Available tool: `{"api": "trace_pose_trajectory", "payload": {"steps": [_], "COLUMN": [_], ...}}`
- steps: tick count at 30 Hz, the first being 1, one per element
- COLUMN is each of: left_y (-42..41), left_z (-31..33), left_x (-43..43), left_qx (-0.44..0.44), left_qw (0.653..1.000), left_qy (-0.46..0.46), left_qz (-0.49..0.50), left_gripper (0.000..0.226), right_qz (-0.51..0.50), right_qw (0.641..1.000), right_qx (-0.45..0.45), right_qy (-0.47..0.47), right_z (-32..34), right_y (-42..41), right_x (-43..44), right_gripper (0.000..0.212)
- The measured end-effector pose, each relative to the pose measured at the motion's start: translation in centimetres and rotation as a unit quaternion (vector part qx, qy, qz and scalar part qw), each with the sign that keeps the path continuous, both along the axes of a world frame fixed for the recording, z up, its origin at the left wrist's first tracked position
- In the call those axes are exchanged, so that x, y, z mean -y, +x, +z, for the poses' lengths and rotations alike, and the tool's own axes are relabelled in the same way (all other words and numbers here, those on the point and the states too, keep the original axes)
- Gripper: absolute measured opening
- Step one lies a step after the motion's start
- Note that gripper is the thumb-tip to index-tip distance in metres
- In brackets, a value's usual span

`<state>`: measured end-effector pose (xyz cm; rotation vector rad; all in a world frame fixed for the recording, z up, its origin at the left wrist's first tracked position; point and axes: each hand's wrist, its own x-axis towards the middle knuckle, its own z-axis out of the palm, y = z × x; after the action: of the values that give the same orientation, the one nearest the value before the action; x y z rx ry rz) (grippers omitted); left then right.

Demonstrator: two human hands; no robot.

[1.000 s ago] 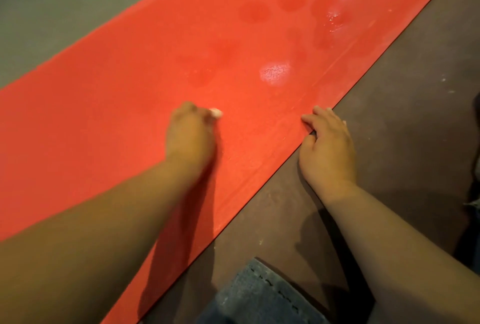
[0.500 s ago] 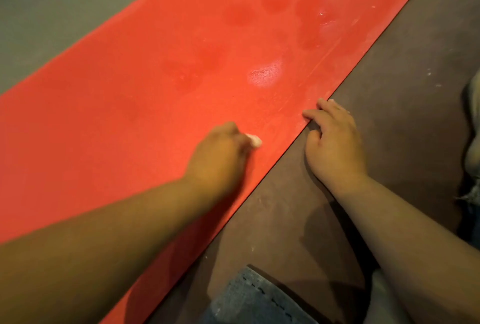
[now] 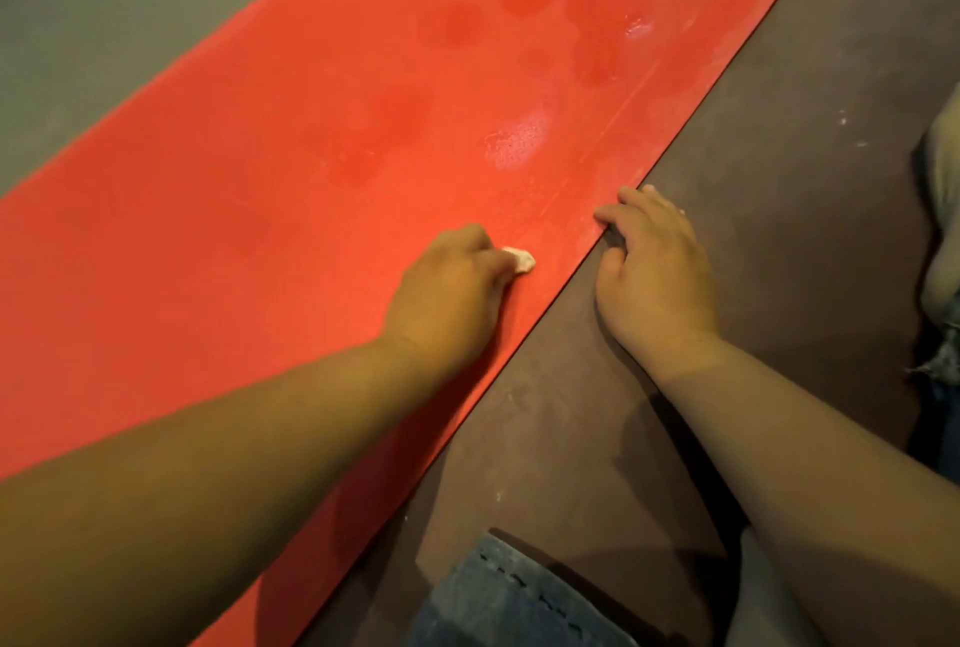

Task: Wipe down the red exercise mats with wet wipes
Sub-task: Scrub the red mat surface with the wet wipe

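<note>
Down on the floor [image 3: 779, 168]: red mat [image 3: 234, 231] lies flat, stretching away diagonally.
Left hand [image 3: 447, 293]: on the mat near its right edge, fingers curled round a small wadded white wipe [image 3: 521, 260] pressed to the surface.
Right hand [image 3: 657, 277]: holds nothing, fingers loosely spread, palm on the floor, fingertips at the mat's edge.
Wet patches [image 3: 517, 142]: glossy blotches further up the mat.
</note>
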<state>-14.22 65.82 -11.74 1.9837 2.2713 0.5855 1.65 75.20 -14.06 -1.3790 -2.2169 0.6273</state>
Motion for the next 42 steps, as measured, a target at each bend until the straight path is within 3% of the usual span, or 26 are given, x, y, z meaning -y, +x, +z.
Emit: {"api": "trace_pose_trajectory", "payload": {"steps": [1,3,6,9,11,14,16,19,23,25,28,30,32,37,39,42], "left_y": [-0.1,-2.7,-9.0,-9.9,-5.8,1.6,1.4,-3.8,-9.4,-6.5,0.6,0.8,-2.2,-9.4,-7.1,-1.2], "left_z": [0.3,0.5,0.4,0.3,-0.2,0.0,0.5,0.2,0.0,-0.4,-0.5,-0.3,-0.5,-1.2,-1.4,-0.9], "left_x": [0.0,-1.5,-4.7,-5.9,-5.2,-2.4,-2.4,-5.6,-7.5,-7.4,-5.6,-5.7,-7.4,-10.4,-10.9,-10.4], "left_qx": [0.001,-0.027,-0.068,-0.044,-0.019,0.024,0.025,-0.011,-0.048,-0.016,0.031,0.031,-0.007,-0.054,-0.026,0.025], "left_qw": [0.999,0.999,0.988,0.97,0.982,1.0,0.998,0.999,0.965,0.974,0.999,0.999,1.0,0.964,0.969,0.996], "left_qy": [-0.006,-0.016,-0.037,-0.038,-0.014,0.013,-0.001,-0.022,-0.015,-0.001,0.014,0.018,0.004,-0.014,-0.01,0.004], "left_qz": [-0.04,-0.027,0.136,0.237,0.189,-0.012,-0.06,0.047,0.258,0.227,0.034,-0.023,0.02,0.261,0.244,0.086], "left_gripper": [0.027,0.027,0.027,0.027,0.024,0.022,0.021,0.026,0.035,0.029,0.021,0.02,0.023,0.026,0.025,0.023], "right_qz": [0.002,0.003,-0.002,-0.008,-0.013,-0.035,-0.047,-0.063,-0.076,-0.073,-0.067,-0.065,-0.061,-0.054,-0.056,-0.052], "right_qw": [1.0,1.0,1.0,1.0,1.0,0.999,0.999,0.998,0.995,0.993,0.994,0.995,0.995,0.995,0.995,0.996], "right_qx": [0.001,0.005,0.009,0.002,-0.008,-0.012,-0.01,0.009,0.065,0.082,0.08,0.078,0.074,0.077,0.075,0.067], "right_qy": [0.001,0.0,0.0,0.0,-0.001,0.004,0.007,-0.006,-0.028,-0.031,-0.026,-0.022,-0.019,-0.024,-0.025,-0.014], "right_z": [0.0,0.2,0.2,0.0,-0.2,-0.1,0.1,0.3,0.0,-0.1,0.1,0.2,0.2,0.0,-0.1,-0.1], "right_y": [0.0,0.0,0.0,-0.1,-0.2,-0.1,0.0,0.1,-0.2,-0.3,-0.2,0.0,0.1,-0.1,-0.2,-0.2], "right_x": [0.0,0.0,-0.2,-0.1,0.0,0.1,0.2,0.1,-0.1,-0.2,-0.1,-0.1,-0.1,-0.1,-0.1,-0.2], "right_gripper": [0.044,0.045,0.045,0.044,0.043,0.044,0.045,0.048,0.053,0.054,0.054,0.053,0.052,0.052,0.052,0.052]}}
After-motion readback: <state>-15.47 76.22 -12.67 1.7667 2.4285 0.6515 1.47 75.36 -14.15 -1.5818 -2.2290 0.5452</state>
